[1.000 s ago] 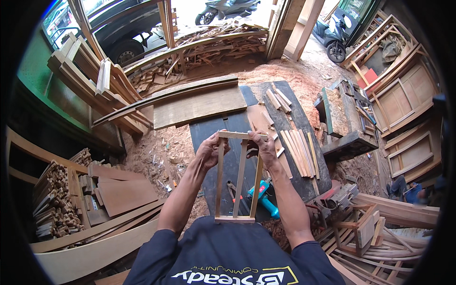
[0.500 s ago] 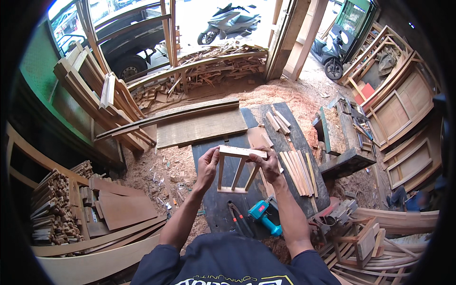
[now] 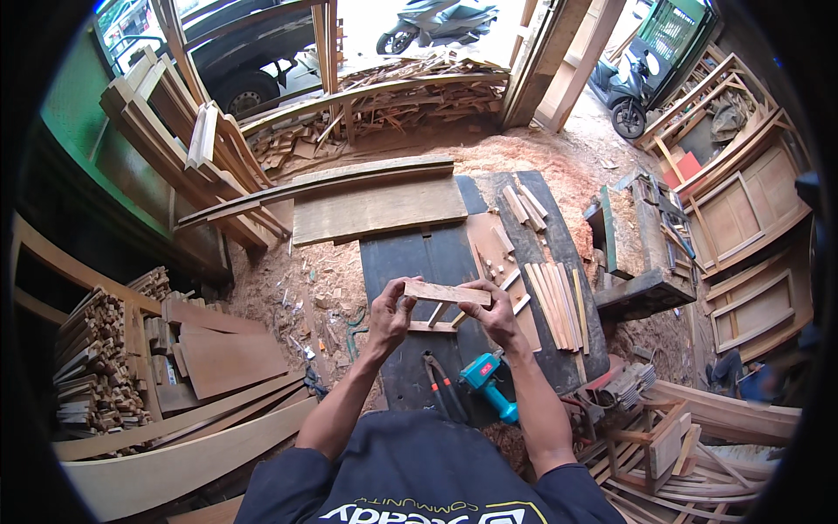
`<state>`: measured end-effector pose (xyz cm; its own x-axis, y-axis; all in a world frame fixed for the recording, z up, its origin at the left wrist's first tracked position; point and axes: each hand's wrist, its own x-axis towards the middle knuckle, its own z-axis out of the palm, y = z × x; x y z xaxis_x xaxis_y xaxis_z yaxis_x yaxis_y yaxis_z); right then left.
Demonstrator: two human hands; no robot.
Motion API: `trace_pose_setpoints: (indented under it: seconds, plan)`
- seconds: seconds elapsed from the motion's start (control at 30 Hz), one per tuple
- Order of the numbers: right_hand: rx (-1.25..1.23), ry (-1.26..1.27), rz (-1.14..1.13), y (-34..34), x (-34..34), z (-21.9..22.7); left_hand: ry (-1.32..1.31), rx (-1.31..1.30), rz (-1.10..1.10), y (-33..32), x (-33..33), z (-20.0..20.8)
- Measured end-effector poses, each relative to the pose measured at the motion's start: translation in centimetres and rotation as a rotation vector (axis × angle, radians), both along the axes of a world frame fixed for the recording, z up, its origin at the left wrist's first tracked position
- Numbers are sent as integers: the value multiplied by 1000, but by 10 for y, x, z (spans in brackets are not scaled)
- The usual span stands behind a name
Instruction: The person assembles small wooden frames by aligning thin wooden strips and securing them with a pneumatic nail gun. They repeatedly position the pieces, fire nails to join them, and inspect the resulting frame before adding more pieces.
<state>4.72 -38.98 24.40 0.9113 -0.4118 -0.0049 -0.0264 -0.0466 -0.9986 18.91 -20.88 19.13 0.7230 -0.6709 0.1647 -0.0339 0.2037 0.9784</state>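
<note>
Both hands hold a small wooden frame (image 3: 447, 293) above the dark workbench (image 3: 393, 262). My left hand (image 3: 390, 313) is closed round the left end of its top board, and my right hand (image 3: 494, 316) grips the right end. The flat face of that board is toward me, so the slats and bottom board below it show only in part. On the bench nearer to me lie a teal power tool (image 3: 478, 370), close to my right forearm, and pincers (image 3: 443, 384) with red on the handles.
Long thin wood strips (image 3: 550, 301) and shorter pieces (image 3: 525, 207) lie on the bench's right side. A wide plank (image 3: 380, 214) crosses its far end. Stacked offcuts (image 3: 100, 367) stand at left, and a shavings-covered machine stand (image 3: 621, 236) is at right.
The frame has tilted in my hands, so its top board's face shows and its slats are mostly hidden. Both hands have come slightly nearer to me. The view has shifted a little.
</note>
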Motion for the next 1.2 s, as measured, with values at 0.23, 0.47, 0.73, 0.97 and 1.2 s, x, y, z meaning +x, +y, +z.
trace_pose_setpoints:
  seconds: [0.23, 0.47, 0.73, 0.97, 1.2]
  plan:
    - [36, -7, 36, 8, -11, 1, 59, -173, 85, 2, -30, 5]
    - [-604, -74, 9, 15, -13, 29, 4, -140, 197, 0, -36, 9]
    - [-1194, -177, 225, -2, 14, 37, 71, -320, 528, -38, -50, -3]
    - [-1147, -205, 340, -20, 23, 31, 24, -331, 624, -48, -53, -9]
    - [-1165, -157, 326, -18, 22, 29, 49, -291, 650, -52, -49, -2]
